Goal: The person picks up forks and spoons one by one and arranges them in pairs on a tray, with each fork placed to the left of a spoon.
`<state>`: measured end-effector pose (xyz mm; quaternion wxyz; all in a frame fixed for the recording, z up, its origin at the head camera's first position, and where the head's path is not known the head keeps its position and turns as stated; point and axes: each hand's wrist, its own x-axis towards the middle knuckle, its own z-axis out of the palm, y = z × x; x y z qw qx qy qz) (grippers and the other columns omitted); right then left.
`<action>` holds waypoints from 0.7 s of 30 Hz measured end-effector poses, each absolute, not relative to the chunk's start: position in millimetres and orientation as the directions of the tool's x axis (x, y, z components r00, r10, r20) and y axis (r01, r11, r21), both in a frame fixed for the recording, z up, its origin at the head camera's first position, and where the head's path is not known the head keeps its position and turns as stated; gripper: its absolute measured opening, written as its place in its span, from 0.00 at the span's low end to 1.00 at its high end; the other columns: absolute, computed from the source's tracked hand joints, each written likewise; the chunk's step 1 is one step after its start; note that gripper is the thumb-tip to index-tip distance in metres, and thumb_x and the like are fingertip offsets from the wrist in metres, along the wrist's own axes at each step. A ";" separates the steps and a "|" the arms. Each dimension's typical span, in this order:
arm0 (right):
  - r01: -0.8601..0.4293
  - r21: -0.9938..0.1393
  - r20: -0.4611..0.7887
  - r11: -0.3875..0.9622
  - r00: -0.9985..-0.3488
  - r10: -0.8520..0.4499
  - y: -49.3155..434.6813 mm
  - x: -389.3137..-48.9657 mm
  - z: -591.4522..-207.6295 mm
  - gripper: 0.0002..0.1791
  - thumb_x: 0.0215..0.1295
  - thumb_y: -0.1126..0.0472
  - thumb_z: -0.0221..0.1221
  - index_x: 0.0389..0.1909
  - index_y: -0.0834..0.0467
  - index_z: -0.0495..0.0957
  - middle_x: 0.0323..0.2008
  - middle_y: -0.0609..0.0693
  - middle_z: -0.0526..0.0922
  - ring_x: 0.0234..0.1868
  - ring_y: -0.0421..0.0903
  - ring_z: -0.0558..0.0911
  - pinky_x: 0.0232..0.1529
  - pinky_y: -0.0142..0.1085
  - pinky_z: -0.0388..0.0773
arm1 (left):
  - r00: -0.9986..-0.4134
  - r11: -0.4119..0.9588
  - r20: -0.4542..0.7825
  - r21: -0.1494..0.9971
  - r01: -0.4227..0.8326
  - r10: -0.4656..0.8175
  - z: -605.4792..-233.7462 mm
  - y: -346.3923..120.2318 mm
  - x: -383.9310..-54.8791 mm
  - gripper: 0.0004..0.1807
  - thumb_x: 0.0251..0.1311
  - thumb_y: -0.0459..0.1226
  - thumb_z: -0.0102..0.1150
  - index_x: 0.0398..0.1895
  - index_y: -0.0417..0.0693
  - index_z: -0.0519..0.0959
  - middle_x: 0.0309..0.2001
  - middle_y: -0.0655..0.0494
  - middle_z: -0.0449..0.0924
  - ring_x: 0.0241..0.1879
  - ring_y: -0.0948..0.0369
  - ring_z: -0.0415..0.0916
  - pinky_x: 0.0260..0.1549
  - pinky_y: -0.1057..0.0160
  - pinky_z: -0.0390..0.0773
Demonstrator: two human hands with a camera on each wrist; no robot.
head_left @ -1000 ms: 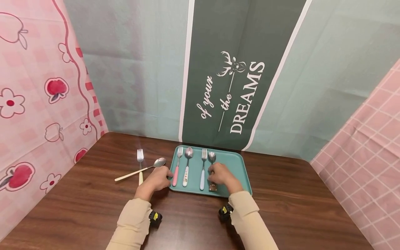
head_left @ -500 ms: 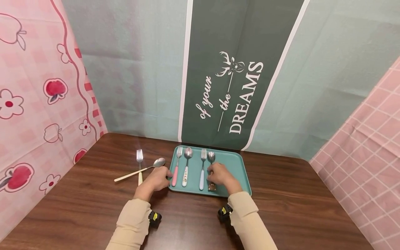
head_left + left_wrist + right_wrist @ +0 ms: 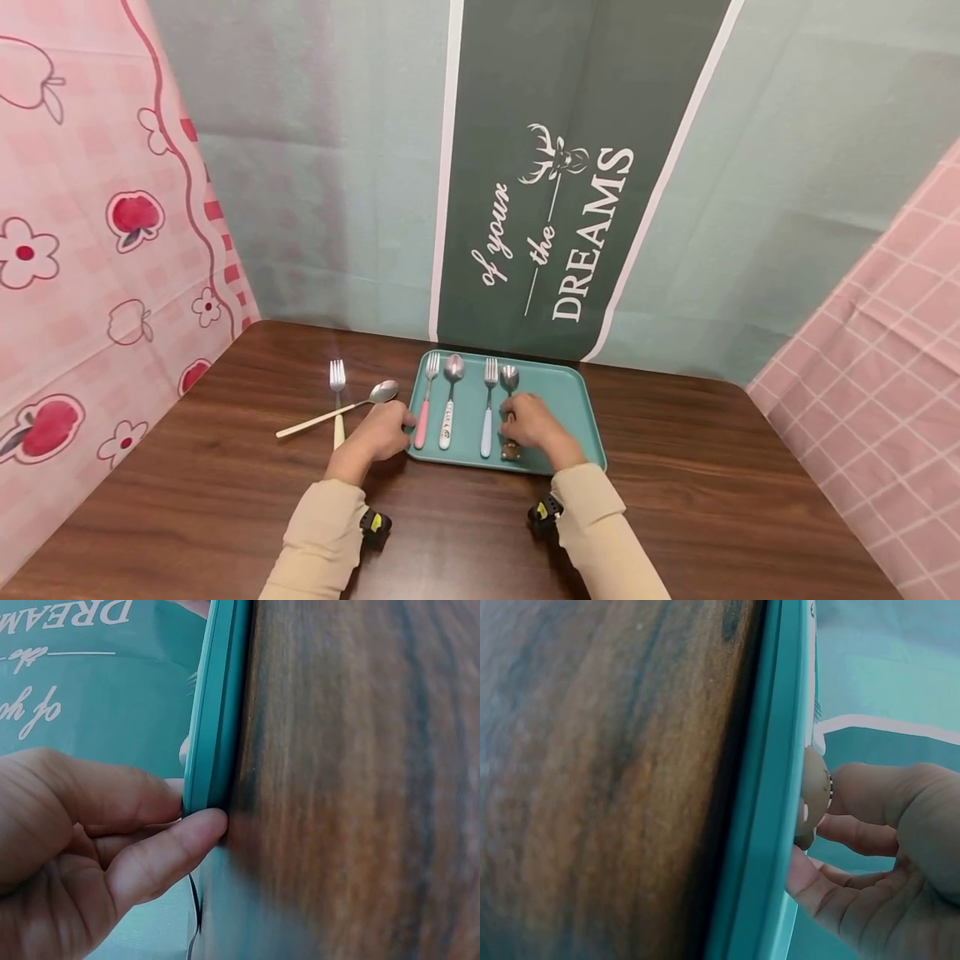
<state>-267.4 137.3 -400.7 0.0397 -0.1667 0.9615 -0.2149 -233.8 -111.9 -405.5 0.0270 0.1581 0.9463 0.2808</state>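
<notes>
Left hand pinches tray | right hand pinches brown-handled spoon | blue-handled fork alongside

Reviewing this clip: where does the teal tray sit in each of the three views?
Head: tray below centre.
Left wrist: tray upper middle, edge-on, ending at the left hand.
Right wrist: tray edge-on from top to bottom, left of the right hand in the picture.
Shared landmark: the wooden table.
</notes>
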 end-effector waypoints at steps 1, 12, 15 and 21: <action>-0.303 -0.426 -0.004 0.852 -0.942 -0.336 137.5 -267.4 -400.9 0.15 0.53 0.67 0.62 0.43 0.66 0.80 0.34 0.54 0.78 0.34 0.48 0.70 0.38 0.41 0.71 | -0.947 0.792 0.042 0.537 0.291 0.319 -405.9 -111.5 -234.1 0.13 0.36 0.20 0.51 0.23 0.41 0.81 0.24 0.55 0.75 0.24 0.58 0.61 0.26 0.64 0.63; -0.325 -0.421 0.001 0.847 -0.934 -0.358 141.4 -259.4 -396.7 0.16 0.54 0.65 0.63 0.44 0.67 0.78 0.26 0.52 0.77 0.41 0.50 0.73 0.46 0.45 0.71 | -0.944 0.790 0.044 0.535 0.299 0.328 -397.5 -105.7 -231.3 0.05 0.42 0.26 0.58 0.17 0.42 0.75 0.20 0.54 0.70 0.23 0.59 0.62 0.25 0.63 0.65; -0.363 -0.392 0.027 0.845 -0.923 -0.384 142.5 -257.1 -395.7 0.05 0.54 0.66 0.62 0.31 0.63 0.78 0.19 0.50 0.75 0.33 0.48 0.72 0.38 0.43 0.71 | -0.948 0.815 0.032 0.501 0.290 0.318 -393.9 -105.3 -230.2 0.09 0.43 0.27 0.58 0.13 0.43 0.70 0.17 0.55 0.63 0.21 0.59 0.59 0.23 0.63 0.63; -0.370 -0.354 0.033 0.859 -0.923 -0.384 144.0 -253.7 -392.8 0.04 0.54 0.64 0.63 0.28 0.60 0.78 0.25 0.50 0.75 0.34 0.47 0.69 0.37 0.42 0.69 | -0.948 0.849 0.031 0.437 0.297 0.316 -389.0 -108.7 -228.9 0.04 0.42 0.27 0.57 0.17 0.42 0.73 0.18 0.54 0.65 0.21 0.58 0.60 0.22 0.61 0.64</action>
